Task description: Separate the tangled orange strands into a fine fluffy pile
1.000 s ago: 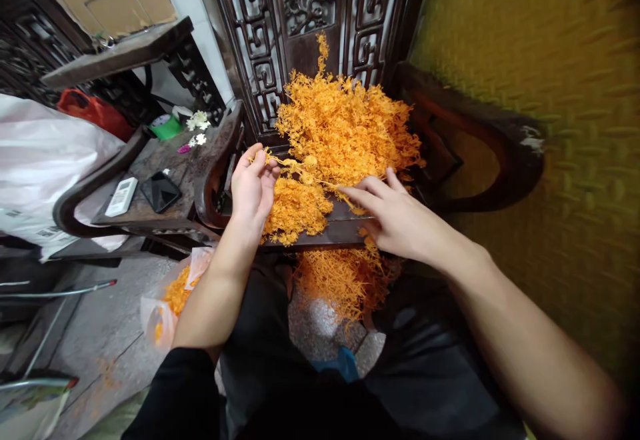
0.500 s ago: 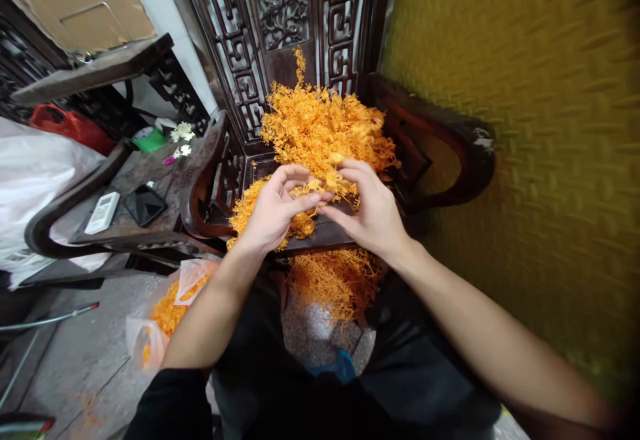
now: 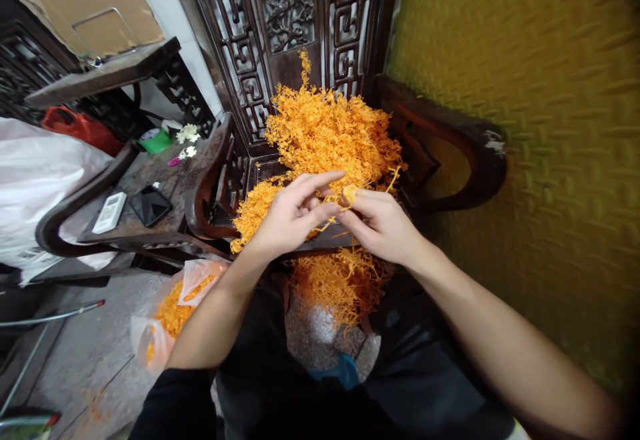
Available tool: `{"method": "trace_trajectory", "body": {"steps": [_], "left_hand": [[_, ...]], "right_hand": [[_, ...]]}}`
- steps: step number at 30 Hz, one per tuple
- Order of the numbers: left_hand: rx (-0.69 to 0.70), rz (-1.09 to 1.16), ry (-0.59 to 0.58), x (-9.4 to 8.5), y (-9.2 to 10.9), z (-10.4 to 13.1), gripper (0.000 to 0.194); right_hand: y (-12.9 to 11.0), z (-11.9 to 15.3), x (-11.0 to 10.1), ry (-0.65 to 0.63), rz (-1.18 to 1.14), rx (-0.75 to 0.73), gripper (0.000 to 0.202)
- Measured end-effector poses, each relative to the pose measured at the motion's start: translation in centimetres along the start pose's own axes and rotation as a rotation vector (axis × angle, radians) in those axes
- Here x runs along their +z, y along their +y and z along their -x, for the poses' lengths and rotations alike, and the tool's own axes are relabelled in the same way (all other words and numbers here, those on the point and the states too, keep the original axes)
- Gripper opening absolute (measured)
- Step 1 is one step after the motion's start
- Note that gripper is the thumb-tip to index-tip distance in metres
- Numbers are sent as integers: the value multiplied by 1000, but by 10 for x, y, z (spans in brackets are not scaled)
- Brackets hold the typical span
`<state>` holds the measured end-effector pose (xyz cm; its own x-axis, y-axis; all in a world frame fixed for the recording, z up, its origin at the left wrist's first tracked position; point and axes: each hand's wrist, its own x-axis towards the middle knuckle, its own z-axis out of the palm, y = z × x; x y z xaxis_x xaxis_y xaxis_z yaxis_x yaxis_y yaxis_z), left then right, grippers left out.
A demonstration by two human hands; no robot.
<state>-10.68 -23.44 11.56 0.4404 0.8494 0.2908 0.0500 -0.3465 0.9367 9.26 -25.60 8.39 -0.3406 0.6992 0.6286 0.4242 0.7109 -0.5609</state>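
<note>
Over the front of a dark wooden chair seat, my two hands meet around a thin, stringy orange sprig (image 3: 349,193). My right hand (image 3: 383,223) pinches it between thumb and fingers, and a loose strand sticks out to the upper right. My left hand (image 3: 295,217) has its thumb and curled fingers on the sprig's left part, with the index finger stretched out above. Behind the hands rises a large heap of orange sprigs (image 3: 333,130). A smaller orange pile (image 3: 255,210) lies left of my left hand, partly covered by it.
The carved chair's armrest (image 3: 493,160) curves at the right beside a yellow textured surface. On the left side table (image 3: 175,210) lie a phone (image 3: 151,205), a white device (image 3: 110,212) and green tape (image 3: 155,140). Orange strands (image 3: 340,287) hang below the seat. A plastic bag (image 3: 195,277) holds more orange pieces.
My hands have come closer together, shifting slightly right. My right fingers have closed in around the sprig, and my left index finger has straightened. The view has shifted slightly.
</note>
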Motion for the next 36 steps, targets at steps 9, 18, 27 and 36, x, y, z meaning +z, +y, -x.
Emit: {"method": "trace_trajectory", "body": {"steps": [9, 18, 27, 36], "left_hand": [[-26, -14, 156, 18, -18, 0, 27], [-285, 338, 188, 35, -17, -3, 28], [-279, 497, 183, 40, -13, -4, 44], [-391, 516, 197, 25, -11, -7, 41]], "right_hand": [[2, 8, 4, 122, 197, 44, 19], [-3, 9, 15, 244, 368, -138, 39], [-9, 10, 16, 245, 295, -157, 32], [-11, 6, 17, 222, 361, -118, 14]]}}
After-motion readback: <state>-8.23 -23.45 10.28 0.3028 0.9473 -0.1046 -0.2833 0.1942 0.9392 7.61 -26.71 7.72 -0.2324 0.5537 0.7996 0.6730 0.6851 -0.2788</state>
